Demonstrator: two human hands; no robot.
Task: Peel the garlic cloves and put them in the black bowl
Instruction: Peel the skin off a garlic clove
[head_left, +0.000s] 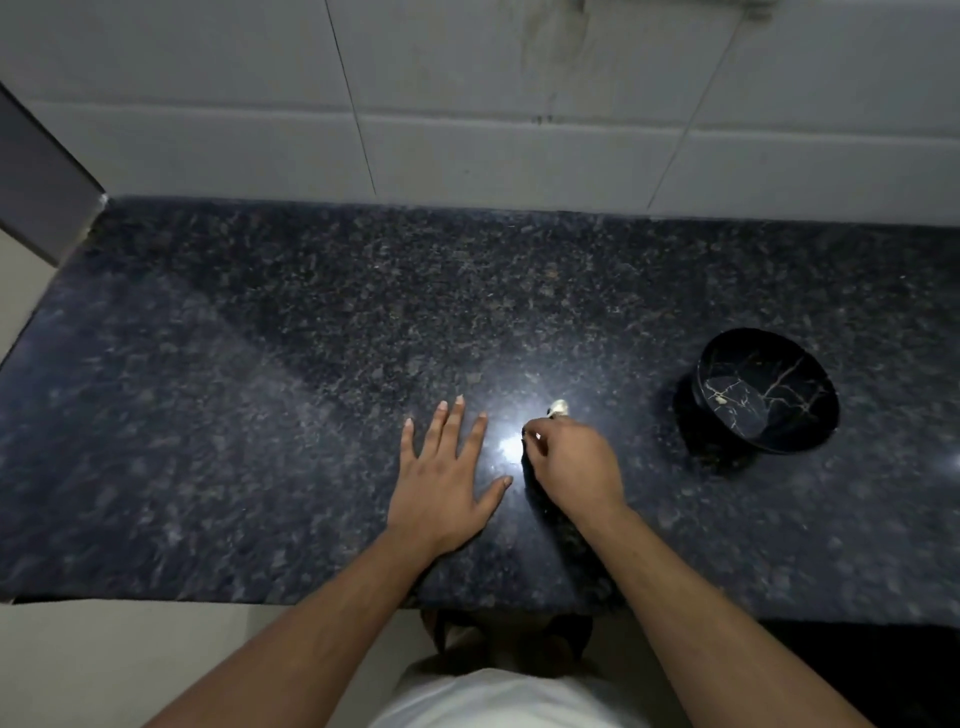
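A pale garlic clove (559, 408) lies on the dark granite counter (311, 338), just beyond the fingertips of my right hand (574, 462). That hand's fingers are curled downward over the counter; whether they touch the clove is hidden. My left hand (447, 478) rests flat on the counter with fingers spread, holding nothing. The black bowl (766, 389) with thin gold veins stands to the right, tilted toward me, with one small pale piece (720, 399) inside.
A white tiled wall (467, 104) runs along the back of the counter. The counter's left end meets a grey panel (41, 182). The front edge lies close to my body, with pale floor below. A bright light reflection sits between my hands.
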